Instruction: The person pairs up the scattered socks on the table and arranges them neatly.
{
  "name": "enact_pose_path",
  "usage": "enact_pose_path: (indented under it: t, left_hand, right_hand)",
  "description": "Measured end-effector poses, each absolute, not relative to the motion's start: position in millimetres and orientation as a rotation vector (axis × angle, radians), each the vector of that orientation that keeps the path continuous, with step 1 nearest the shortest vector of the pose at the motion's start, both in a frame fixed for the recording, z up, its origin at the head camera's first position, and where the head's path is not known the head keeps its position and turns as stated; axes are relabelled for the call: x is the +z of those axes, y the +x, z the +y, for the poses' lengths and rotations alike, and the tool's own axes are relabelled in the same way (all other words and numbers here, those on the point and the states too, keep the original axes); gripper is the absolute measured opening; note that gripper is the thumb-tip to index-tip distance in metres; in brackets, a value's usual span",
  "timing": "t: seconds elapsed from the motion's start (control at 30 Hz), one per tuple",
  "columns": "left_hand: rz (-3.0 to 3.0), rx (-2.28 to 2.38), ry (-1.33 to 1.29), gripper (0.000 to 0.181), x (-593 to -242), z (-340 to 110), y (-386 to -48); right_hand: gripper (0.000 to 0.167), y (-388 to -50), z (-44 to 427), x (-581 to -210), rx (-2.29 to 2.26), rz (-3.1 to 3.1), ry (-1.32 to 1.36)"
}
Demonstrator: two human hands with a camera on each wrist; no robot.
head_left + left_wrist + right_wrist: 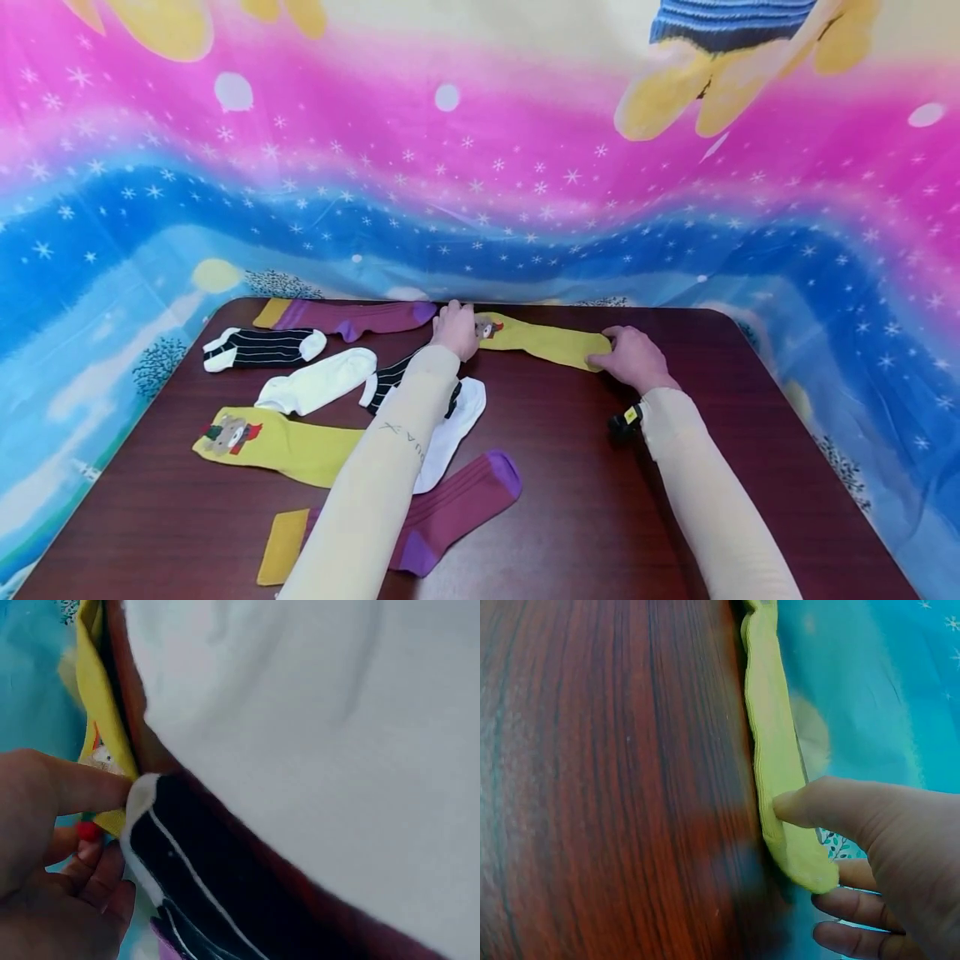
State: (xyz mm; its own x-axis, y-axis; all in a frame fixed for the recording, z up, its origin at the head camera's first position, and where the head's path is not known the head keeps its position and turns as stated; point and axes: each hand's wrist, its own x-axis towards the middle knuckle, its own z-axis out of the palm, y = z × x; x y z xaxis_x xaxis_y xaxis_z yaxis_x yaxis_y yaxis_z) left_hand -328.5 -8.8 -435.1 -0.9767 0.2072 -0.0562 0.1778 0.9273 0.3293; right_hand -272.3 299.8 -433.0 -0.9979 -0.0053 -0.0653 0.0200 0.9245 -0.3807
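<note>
A yellow sock (540,340) with a bear's face near its cuff is stretched sideways at the back of the table. My left hand (455,331) pinches its cuff end; in the left wrist view, the thumb and fingers (90,787) are on that yellow edge, close beside a black striped sock (202,877). At the sock's toe end, my right hand (636,358) pinches it, with the thumb on top in the right wrist view. A second yellow bear sock (292,442) lies nearer, partly hidden by my left sleeve.
Purple socks lie at the back left (352,317) and front (468,508). A black striped sock (270,348) and a white sock (322,381) are on the left; another white sock (453,425) lies beyond my left forearm. A printed cloth (525,200) stands behind the table.
</note>
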Motion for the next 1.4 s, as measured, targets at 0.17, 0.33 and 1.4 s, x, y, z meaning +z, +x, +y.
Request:
enact_pose_path:
  t: [0.17, 0.33, 1.4]
  left_hand:
    - [3.022, 0.471, 0.358, 0.044, -435.2, -5.0, -327.3]
    - [3.056, 0.461, 0.396, 0.031, -435.1, -4.1, -325.9]
    - [3.015, 0.842, 0.529, 0.029, -421.8, 2.5, -319.1]
  right_hand:
    - [0.064, -271.2, 297.5, -431.6, -0.637, 3.014, 0.039]
    - [0.051, -270.1, 297.7, -429.9, -0.643, 3.018, 0.064]
    - [0.029, -264.8, 308.3, -431.5, -0.922, 3.141, 0.047]
